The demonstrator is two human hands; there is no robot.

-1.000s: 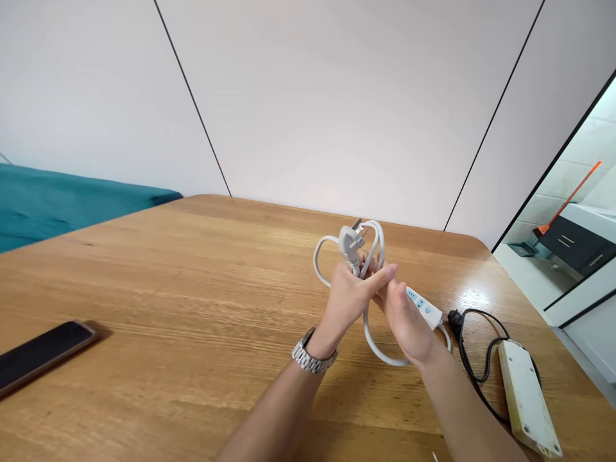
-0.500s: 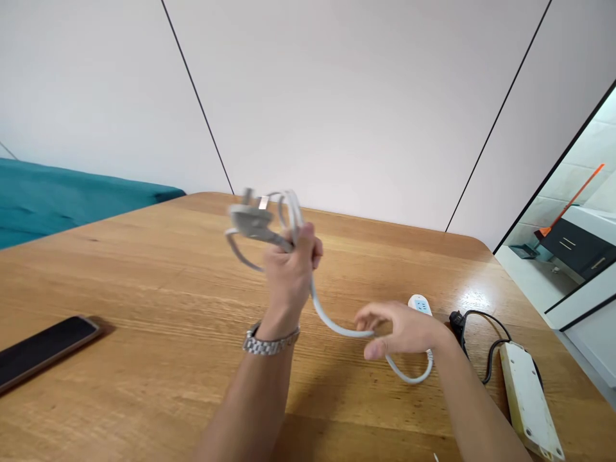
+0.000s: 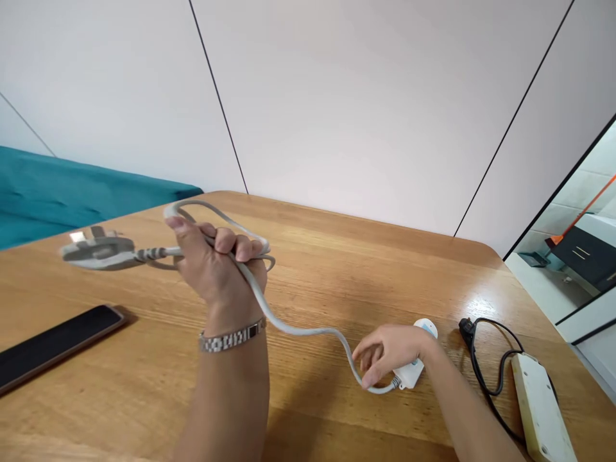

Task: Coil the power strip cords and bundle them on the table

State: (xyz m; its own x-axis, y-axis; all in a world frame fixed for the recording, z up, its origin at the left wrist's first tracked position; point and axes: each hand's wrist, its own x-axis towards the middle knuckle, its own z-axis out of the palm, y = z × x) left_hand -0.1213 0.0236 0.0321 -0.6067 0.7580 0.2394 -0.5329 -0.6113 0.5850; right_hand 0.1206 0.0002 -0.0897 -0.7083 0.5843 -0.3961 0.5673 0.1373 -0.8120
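The left hand, raised left of centre in the frame, is clenched around loops of the white rubbery power cord; the grey three-pin plug juts from that fist toward the left edge, its long axis roughly level. From the fist the cord sags rightward and down to the small white power strip on the wooden worktop at lower right; the right hand rests over the strip, fingers loosely curled, pinning it; this hand is the nearer to the strip.
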